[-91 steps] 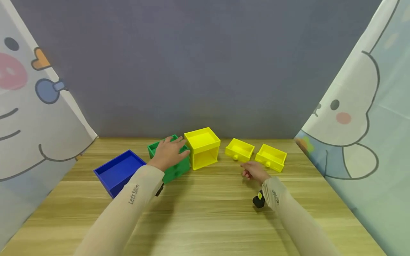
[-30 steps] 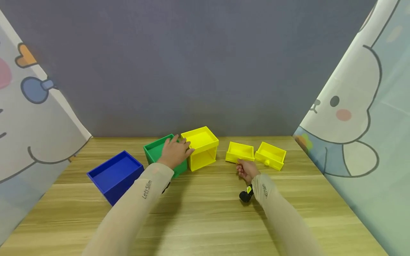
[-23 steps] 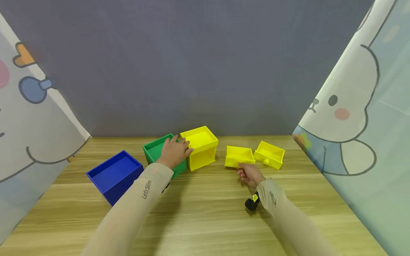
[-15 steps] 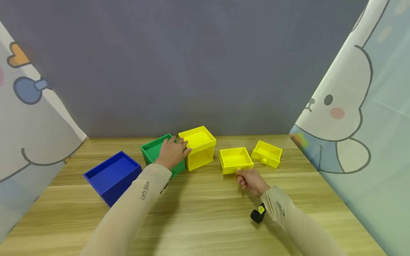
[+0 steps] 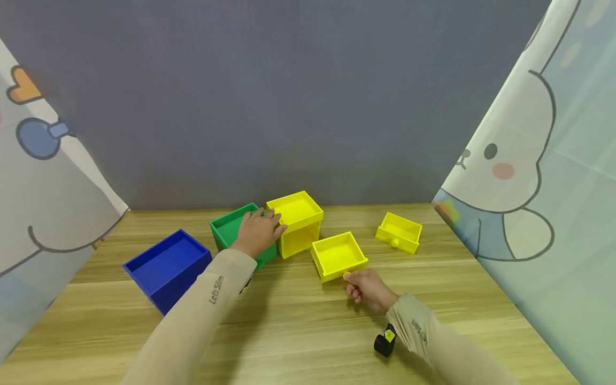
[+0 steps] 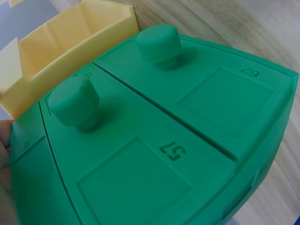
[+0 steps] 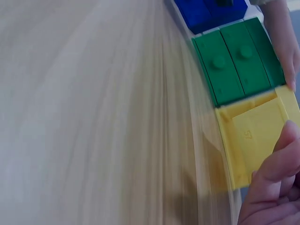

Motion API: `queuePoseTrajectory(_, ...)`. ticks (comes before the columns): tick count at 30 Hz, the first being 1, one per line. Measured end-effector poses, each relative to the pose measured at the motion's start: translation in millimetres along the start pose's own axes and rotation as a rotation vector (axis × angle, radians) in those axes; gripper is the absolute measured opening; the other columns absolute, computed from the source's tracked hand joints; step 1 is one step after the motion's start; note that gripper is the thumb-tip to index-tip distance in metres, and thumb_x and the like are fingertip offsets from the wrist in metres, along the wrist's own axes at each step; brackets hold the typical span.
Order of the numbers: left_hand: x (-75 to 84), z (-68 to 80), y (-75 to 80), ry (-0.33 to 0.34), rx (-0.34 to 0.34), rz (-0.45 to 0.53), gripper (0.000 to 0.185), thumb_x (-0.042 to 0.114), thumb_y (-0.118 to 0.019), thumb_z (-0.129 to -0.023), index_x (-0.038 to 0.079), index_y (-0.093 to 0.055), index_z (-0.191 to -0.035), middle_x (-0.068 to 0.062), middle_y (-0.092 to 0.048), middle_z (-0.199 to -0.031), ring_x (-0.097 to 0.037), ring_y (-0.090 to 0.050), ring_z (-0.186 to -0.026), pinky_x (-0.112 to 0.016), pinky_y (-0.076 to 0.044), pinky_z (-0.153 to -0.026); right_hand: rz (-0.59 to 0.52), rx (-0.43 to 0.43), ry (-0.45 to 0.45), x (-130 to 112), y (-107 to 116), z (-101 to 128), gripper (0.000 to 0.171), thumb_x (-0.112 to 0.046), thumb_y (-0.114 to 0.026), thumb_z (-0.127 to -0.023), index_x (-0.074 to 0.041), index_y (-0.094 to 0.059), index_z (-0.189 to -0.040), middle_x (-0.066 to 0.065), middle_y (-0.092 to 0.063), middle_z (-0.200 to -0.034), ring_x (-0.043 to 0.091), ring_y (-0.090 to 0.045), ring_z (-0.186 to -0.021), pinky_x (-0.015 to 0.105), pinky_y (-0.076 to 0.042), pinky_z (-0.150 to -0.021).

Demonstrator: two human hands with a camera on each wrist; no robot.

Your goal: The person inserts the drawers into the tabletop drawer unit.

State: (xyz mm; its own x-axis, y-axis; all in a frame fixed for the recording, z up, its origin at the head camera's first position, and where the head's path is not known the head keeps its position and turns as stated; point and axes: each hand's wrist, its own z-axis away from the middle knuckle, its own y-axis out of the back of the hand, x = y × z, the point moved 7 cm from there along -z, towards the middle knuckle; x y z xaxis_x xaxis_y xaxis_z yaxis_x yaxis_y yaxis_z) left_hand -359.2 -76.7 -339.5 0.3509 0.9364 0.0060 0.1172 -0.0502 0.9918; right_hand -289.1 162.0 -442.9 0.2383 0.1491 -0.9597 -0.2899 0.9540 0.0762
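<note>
My left hand (image 5: pixel 260 230) lies on top of a green box (image 5: pixel 225 231), its fingertips against an empty yellow cabinet shell (image 5: pixel 294 222). The left wrist view shows the green box's front (image 6: pixel 154 154) with two knobbed drawers, and the yellow shell (image 6: pixel 70 42) behind it. My right hand (image 5: pixel 349 279) pinches the knob of a small yellow drawer (image 5: pixel 338 254), which lies open side up in front of the shell. In the blurred right wrist view the fingers (image 7: pixel 274 187) hold that yellow drawer (image 7: pixel 255 133), with the green box (image 7: pixel 232 65) beyond.
A second yellow drawer (image 5: pixel 398 232) sits to the right on the wooden table (image 5: pixel 298 331). An open blue box (image 5: pixel 166 263) stands left of the green one. Cartoon curtains (image 5: pixel 539 176) hang along both table sides, and a grey wall stands behind.
My right hand took the nearer yellow drawer by its knob and dragged it left and toward me, to the front of the yellow shell. The left hand stayed on the green box.
</note>
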Motion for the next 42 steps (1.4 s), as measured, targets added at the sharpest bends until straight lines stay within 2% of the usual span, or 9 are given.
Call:
queuePoseTrajectory(4, 1.1, -1.2, -0.8, -0.012, 0.008, 0.005, 0.051, 0.042, -0.039, -0.103, 0.008, -0.052, -0.139, -0.014, -0.048, -0.142, -0.038, -0.041, -0.131, -0.056, -0.032, -0.105, 0.004, -0.028, 0.009, -2.7, -11.6, -2.4, 0.027, -0.007, -0.046, -0.099, -0.005, -0.055, -0.074, -0.005, -0.053, -0.057, 0.001, -0.043, -0.048, 0.013, -0.04, -0.044)
queuePoseTrajectory(7, 1.2, -1.8, -1.8, -0.015, 0.006, 0.005, 0.052, 0.042, -0.039, -0.103, 0.008, -0.051, -0.139, -0.014, -0.047, -0.143, -0.038, -0.041, -0.131, -0.056, -0.034, -0.104, -0.003, -0.045, 0.015, -4.4, -19.7, -6.2, 0.025, -0.006, -0.046, -0.098, -0.005, -0.054, -0.074, -0.005, -0.053, -0.056, 0.001, -0.043, -0.047, 0.013, -0.04, -0.044)
queuePoseTrajectory(14, 3.1, -1.5, -0.2, -0.022, -0.002, 0.009, 0.052, 0.042, -0.039, -0.103, 0.008, -0.051, -0.14, -0.015, -0.047, -0.143, -0.039, -0.041, -0.131, -0.055, -0.034, -0.104, -0.005, -0.076, 0.019, -4.9, -33.0, -14.4, 0.021, -0.006, -0.046, -0.098, 0.0, -0.054, -0.08, -0.004, -0.053, -0.056, 0.002, -0.043, -0.047, 0.014, -0.04, -0.044)
queuePoseTrajectory(20, 5.0, -1.8, 0.3, -0.021, -0.004, 0.006, 0.052, 0.042, -0.038, -0.103, 0.007, -0.05, -0.14, -0.015, -0.047, -0.143, -0.039, -0.041, -0.131, -0.055, -0.034, -0.104, -0.011, -0.055, 0.004, -6.6, -36.7, -19.6, 0.018, -0.007, -0.047, -0.098, 0.005, -0.056, -0.089, -0.003, -0.053, -0.056, 0.001, -0.042, -0.047, 0.013, -0.039, -0.043)
queuePoseTrajectory(30, 2.1, 0.0, 1.3, -0.005, -0.006, 0.028, 0.052, 0.041, -0.041, -0.103, 0.006, -0.05, -0.14, -0.016, -0.046, -0.143, -0.039, -0.04, -0.131, -0.057, -0.033, -0.104, 0.045, 0.0, -0.023, -17.0, -45.2, -24.9, 0.019, -0.006, -0.046, -0.099, 0.009, -0.056, -0.091, -0.003, -0.052, -0.057, 0.001, -0.042, -0.047, 0.012, -0.038, -0.043)
queuePoseTrajectory(35, 0.1, 0.4, 0.5, -0.002, -0.005, 0.027, 0.052, 0.041, -0.041, -0.103, 0.007, -0.051, -0.14, -0.015, -0.047, -0.143, -0.039, -0.041, -0.131, -0.056, -0.034, -0.104, 0.071, 0.013, -0.047, -9.2, -47.4, -34.7, 0.019, -0.007, -0.047, -0.098, 0.006, -0.056, -0.087, -0.003, -0.053, -0.057, 0.002, -0.042, -0.046, 0.012, -0.038, -0.043)
queuePoseTrajectory(42, 0.0, 1.2, 0.7, 0.006, -0.024, 0.028, 0.053, 0.042, -0.04, -0.103, 0.007, -0.05, -0.141, -0.015, -0.046, -0.144, -0.039, -0.039, -0.132, -0.056, -0.033, -0.105, 0.017, -0.02, -0.09, -6.3, -52.4, -41.7, 0.018, -0.004, -0.044, -0.099, 0.004, -0.054, -0.086, -0.002, -0.052, -0.056, 0.001, -0.041, -0.043, 0.011, -0.037, -0.04)
